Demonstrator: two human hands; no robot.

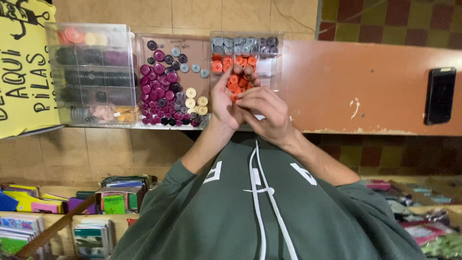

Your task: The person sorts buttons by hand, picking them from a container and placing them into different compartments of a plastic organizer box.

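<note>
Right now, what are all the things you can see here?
orange buttons: many, orange, in the right clear tray by the hands
grey buttons: many, grey, far end of that tray
purple buttons: many, purple and dark, middle tray
cream buttons: a few, cream, middle tray
clear box: one, rows of dark and pink buttons, left
phone: one, black, on the orange counter
yellow sign: one, far left
left hand: fingers up, over orange buttons
right hand: touching left hand

A single view is given — taken from the head, aimed steeply down over the green hooded chest (pixel 260 202) onto the orange-brown counter (pixel 365 91), seen close, with shelves of goods below.
</note>
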